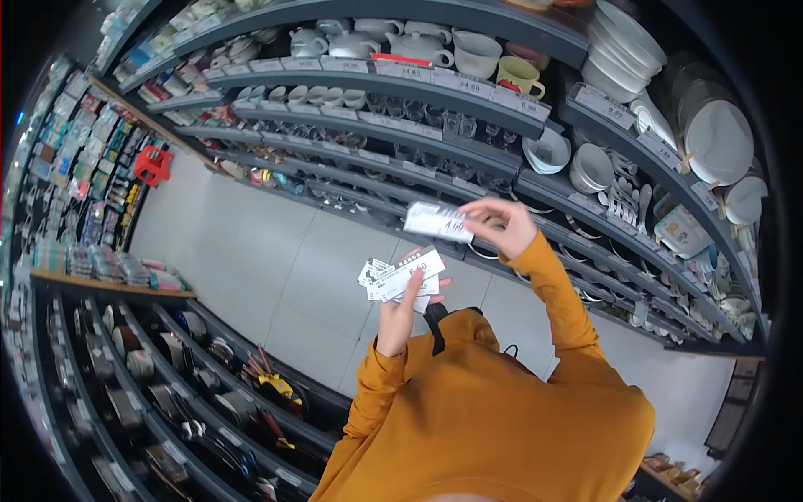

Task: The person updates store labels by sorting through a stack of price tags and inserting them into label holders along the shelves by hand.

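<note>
Pale floor tiles (259,243) run diagonally through the shop aisle, between dark shelving (535,38) of crockery across the top and right of the frame and racks (305,378) of kitchenware at the lower left. White teapots (353,45) and a yellow-green mug (519,77) stand at upper centre; stacked white bowls (621,57) are at upper right. Under those bowls you can make out what looks like 9.80 on a shelf-edge tag (604,106); many other tags are too small or blurred to read. A red stool (152,166) sits on the floor at upper left.

Your right hand (506,227), just right of centre, pinches 1 white price card (437,222) by its right end, thumb and fingers pressed together; its large print appears to read 4.00. Your left hand (401,311), below it near the centre, holds a fanned stack of cards (391,278), your thumb pressed over the top one. That top card seems to show 6.50 beside smaller printed characters you can't read clearly. The single card is above the stack, apart from it.
</note>
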The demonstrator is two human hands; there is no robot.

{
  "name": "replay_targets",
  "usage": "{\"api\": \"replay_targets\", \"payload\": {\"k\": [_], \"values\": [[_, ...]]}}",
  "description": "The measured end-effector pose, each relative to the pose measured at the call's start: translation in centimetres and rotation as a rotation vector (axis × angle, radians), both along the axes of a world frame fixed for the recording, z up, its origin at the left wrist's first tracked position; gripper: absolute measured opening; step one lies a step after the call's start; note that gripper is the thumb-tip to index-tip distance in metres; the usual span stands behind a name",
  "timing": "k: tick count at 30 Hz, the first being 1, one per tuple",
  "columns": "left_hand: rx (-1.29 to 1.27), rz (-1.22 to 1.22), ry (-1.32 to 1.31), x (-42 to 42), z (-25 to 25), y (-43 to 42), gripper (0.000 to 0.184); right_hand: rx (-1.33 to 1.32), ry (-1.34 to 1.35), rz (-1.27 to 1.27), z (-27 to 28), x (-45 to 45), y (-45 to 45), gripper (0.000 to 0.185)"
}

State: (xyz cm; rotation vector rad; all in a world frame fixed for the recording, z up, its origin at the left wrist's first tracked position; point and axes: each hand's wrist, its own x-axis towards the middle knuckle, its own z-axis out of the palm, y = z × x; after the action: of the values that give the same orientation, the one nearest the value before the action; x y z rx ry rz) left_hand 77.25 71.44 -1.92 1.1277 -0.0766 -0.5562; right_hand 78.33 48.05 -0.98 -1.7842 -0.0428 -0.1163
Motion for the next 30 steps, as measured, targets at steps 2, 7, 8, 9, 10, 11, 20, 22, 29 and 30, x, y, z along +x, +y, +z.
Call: {"api": "replay_targets", "payload": {"k": [2,7,8,9,10,11,20,22,29,30], "values": [[0.023,-0.06,0.019,2.4,-0.5,0.3,0.046,-0.1,-0.145,-0.191,-1.6,2.9,-2.1,0.016],[0.0,-0.284,0.041,8.3,-1.4,0.8,0.043,-0.517,-0.227,-0.512,-4.0,10.0,-6.0,0.014],[-0.004,-0.339,0.041,9.5,-1.4,1.1,0.042,-0.613,-0.211,-0.54,-4.3,11.0,-6.4,0.014],[-0.007,-0.372,0.041,10.7,-1.3,1.4,0.04,-0.708,-0.191,-0.566,-4.6,11.5,-6.6,0.014],[-0.009,-0.402,0.041,11.8,-0.9,1.7,0.039,-0.734,-0.175,-0.57,-5.2,11.8,-6.6,0.015],[-0.013,-0.427,0.038,12.8,-0.4,2.1,0.038,-0.759,-0.162,-0.57,-5.7,12.1,-6.8,0.015],[-0.018,-0.548,0.05,18.3,-0.2,4.8,0.038,-0.698,-0.009,-0.633,-6.3,13.3,-6.1,0.019],[-0.02,-0.57,0.052,18.8,0.0,4.7,0.038,-0.671,-0.011,-0.634,-6.5,13.2,-6.7,0.019],[-0.027,-0.591,0.054,18.4,0.2,4.1,0.038,-0.637,0.048,-0.561,-6.5,12.4,-8.9,0.021],[-0.027,-0.586,0.054,18.2,0.3,4.0,0.038,-0.605,0.05,-0.537,-6.3,12.6,-8.8,0.021]]}}
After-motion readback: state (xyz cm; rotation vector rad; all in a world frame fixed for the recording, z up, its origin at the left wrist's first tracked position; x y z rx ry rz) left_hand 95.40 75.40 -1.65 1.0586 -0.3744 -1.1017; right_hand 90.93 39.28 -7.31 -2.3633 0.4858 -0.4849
